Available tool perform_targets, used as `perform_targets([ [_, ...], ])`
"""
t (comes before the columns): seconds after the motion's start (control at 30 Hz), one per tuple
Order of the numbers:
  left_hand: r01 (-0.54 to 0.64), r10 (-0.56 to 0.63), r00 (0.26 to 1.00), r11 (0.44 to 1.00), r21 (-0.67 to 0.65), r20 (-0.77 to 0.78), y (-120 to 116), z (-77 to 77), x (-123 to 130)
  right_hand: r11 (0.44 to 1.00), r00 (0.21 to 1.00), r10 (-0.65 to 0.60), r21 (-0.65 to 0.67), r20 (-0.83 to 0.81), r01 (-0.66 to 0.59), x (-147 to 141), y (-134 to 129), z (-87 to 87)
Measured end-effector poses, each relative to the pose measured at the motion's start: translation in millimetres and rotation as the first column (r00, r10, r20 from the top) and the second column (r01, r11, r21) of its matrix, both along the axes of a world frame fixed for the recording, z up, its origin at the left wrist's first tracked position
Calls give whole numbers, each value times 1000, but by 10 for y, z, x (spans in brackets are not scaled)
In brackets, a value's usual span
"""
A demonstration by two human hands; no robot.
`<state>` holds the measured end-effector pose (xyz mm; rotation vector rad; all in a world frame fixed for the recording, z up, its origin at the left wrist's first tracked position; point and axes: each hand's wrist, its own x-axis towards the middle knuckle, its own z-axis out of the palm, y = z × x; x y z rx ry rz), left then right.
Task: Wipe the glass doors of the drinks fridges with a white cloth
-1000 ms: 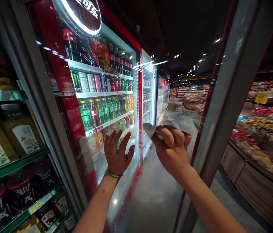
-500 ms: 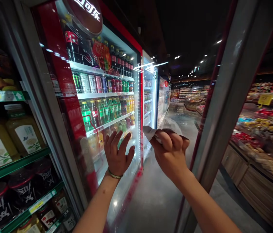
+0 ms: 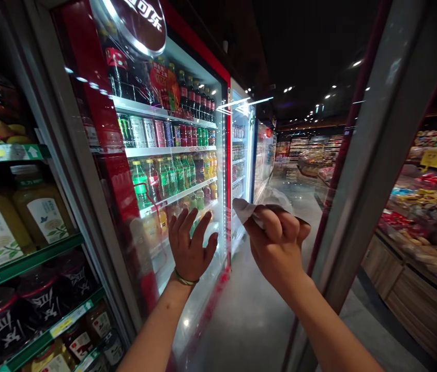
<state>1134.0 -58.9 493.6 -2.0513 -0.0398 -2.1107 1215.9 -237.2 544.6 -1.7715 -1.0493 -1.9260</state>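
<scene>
My left hand (image 3: pixel 192 244), with a thin band on the wrist, has its fingers spread, and its palm faces the glass door (image 3: pixel 237 310); it seems to rest on the pane. To its right, my right hand (image 3: pixel 276 243) is closed on a crumpled white tissue (image 3: pixel 244 209) and holds it at the glass. Part of the tissue is hidden behind my fingers. The door's grey metal frame (image 3: pixel 373 170) runs up the right side, and another frame post (image 3: pixel 82 181) stands at the left.
Through the glass a red drinks cooler (image 3: pixel 224 72) shows rows of bottles and cans. Close on the left are shelves with juice bottles (image 3: pixel 43 206) and dark-labelled drinks (image 3: pixel 43 299). At the right stands a wooden display counter (image 3: pixel 404 279) heaped with packaged goods.
My right hand and the tissue have shifted slightly to the right, along with a small shift of the whole view. The left hand stays spread in nearly the same place.
</scene>
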Motion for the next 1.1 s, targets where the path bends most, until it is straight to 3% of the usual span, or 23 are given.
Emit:
perform_targets([
  [1.1,8,-8,1000,1000,5,8,34,-7,-35,1000,999,-6,-2,-39,6,-89,14,-4],
])
